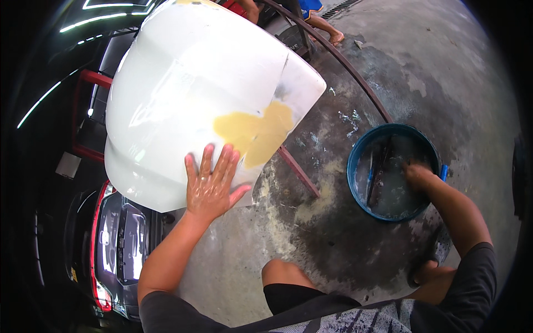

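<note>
A large white car hood [177, 89] fills the upper left, with a smooth yellow-tan patch of filler [265, 126] near its right corner. My left hand [210, 186] lies flat on the panel just below that patch, its wet-looking fingers spread and a ring on one of them. Off to the right, a round blue tub [351, 180] of cloudy water stands on the floor. My right hand [419, 175] dips into the water by the tub's right side. Its fingers are under the surface, so what they hold, if anything, is hidden.
Dark red metal stand bars [300, 172] support the panel. Inside the tub leans a dark strip [380, 172]. A dark car [119, 250] with red tail lights stands at the lower left. Another person's bare leg [327, 28] shows at the top. The concrete floor [444, 77] has wet, stained areas.
</note>
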A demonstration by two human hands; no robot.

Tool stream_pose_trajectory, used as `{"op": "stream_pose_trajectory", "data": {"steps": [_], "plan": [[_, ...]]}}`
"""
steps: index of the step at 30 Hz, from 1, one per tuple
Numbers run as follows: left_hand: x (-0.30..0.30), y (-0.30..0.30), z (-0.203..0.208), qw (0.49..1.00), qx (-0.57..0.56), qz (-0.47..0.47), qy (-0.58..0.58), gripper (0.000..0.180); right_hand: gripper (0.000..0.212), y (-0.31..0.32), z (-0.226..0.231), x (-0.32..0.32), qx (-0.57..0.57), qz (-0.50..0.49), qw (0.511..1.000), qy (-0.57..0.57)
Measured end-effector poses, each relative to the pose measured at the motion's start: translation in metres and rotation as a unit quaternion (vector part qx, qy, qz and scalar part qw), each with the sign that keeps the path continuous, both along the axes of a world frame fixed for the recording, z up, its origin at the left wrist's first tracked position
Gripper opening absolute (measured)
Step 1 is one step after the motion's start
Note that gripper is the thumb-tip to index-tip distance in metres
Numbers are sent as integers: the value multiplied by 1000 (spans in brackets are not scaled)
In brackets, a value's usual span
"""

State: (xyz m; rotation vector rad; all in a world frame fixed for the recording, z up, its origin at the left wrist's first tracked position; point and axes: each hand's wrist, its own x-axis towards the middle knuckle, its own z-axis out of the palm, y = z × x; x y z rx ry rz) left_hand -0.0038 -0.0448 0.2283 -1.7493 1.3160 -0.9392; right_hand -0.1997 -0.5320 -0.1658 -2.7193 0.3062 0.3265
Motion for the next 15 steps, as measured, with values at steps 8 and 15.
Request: {"op": "stream_pose_trajectory", "data": {"steps": [8,15], "plan": [[-8,-71,16,999,-34,0,32,107,47,4,11,3,40,13,998,40],[-7,-34,-28,999,8,6,53,117,39,-1,6,2,85,-3,996,35]]}}
